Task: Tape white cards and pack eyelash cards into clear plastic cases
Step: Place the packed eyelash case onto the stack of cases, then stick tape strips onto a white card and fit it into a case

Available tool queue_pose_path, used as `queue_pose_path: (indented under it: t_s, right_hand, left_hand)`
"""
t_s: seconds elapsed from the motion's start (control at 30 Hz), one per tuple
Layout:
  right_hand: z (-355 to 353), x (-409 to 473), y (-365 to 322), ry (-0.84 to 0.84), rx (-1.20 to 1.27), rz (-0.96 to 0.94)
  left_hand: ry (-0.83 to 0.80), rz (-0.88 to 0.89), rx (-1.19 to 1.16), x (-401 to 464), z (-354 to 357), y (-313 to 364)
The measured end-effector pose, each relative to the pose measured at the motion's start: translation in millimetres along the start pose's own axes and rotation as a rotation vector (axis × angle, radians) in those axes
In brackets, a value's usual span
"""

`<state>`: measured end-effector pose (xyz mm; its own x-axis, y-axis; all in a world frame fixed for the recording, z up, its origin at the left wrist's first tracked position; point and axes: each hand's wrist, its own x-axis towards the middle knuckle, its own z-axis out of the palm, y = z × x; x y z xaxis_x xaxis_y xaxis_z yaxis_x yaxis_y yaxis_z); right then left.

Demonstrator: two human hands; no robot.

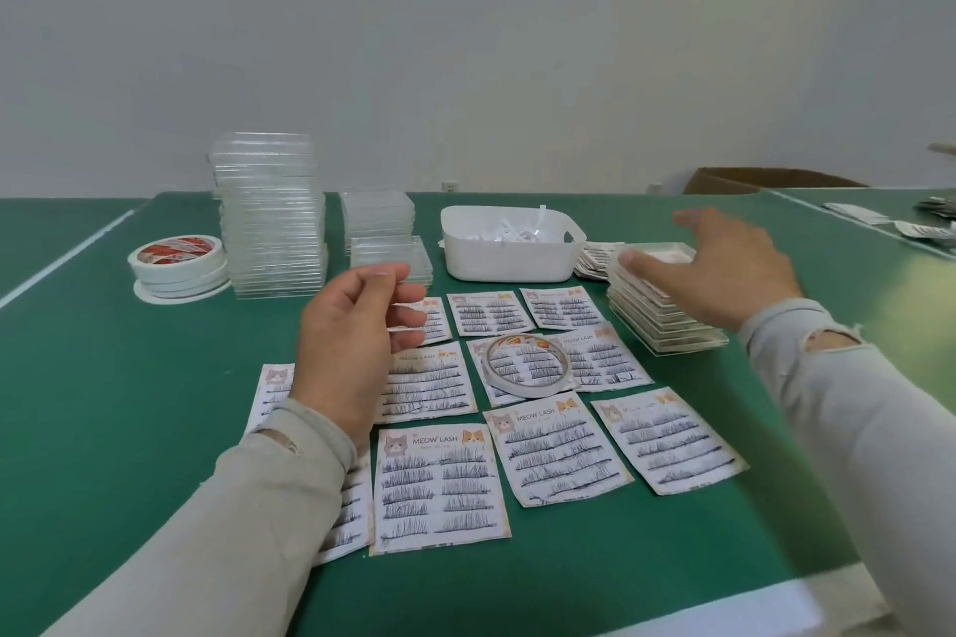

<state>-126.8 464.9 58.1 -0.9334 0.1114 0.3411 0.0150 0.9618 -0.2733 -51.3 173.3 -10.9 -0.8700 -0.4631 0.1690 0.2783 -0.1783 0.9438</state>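
Several eyelash cards [441,486] with cat pictures lie in rows on the green table [129,404]. A thin roll of tape [527,367] rests on the middle cards. My left hand [352,341] hovers above the left cards with loosely curled fingers and holds nothing that I can see. My right hand [719,264] is spread flat over the top of a stack of packed cases [667,321] at the right, fingers straight, touching or just above the top case. Tall stacks of empty clear cases [271,217] stand at the back left.
A stack of tape rolls [178,264] sits at the far left. Shorter piles of clear cases [385,233] and a white bin [509,243] with paper strips stand at the back centre. More cards [595,259] lie behind the packed stack. A cardboard box [765,181] is beyond the table.
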Motion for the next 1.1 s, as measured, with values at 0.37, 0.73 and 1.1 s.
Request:
queue_pose_path:
  t_s: [0.37, 0.73, 1.1]
  right_hand:
    - [83.8, -63.2, -131.1, 0.032, 0.601, -0.428]
    - [95.5, -53.5, -106.4, 0.010, 0.568, -0.438]
    - [89.3, -56.1, -102.3, 0.008, 0.593, -0.412]
  left_hand:
    - [0.336, 0.186, -0.168, 15.4, -23.3, 24.9]
    - [-0.069, -0.132, 1.332, 19.3, -50.9, 30.8]
    - [-0.201, -0.281, 1.622, 20.5, -48.8, 31.7]
